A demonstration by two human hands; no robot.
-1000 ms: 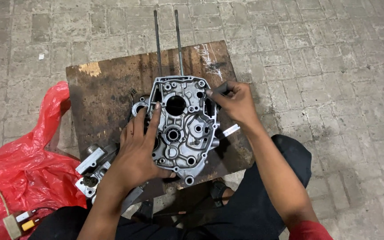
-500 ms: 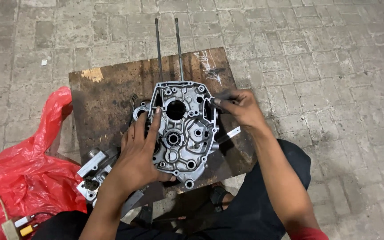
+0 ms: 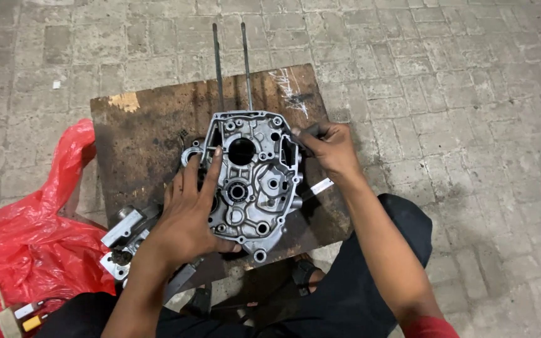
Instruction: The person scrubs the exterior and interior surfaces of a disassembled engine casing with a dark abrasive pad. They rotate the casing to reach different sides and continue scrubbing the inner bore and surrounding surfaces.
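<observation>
**Hands on the metal engine case**

I see the grey engine case (image 3: 252, 178) lying on a wooden board (image 3: 139, 144), between my hands. My left hand (image 3: 189, 216) lies flat and open on it. My right hand (image 3: 330, 147) pinches a thin tool (image 3: 300, 133) at its edge. A red bag (image 3: 26, 244) sits left of my left hand.

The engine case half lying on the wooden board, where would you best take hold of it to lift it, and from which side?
Probably grip the engine case half by its outer rim at the two long sides, coming from above. It lies flat with its open face up on the wooden board, so the edges are exposed. The left hand already rests on the left rim, the right hand at the right. Avoid the two long studs.
</observation>
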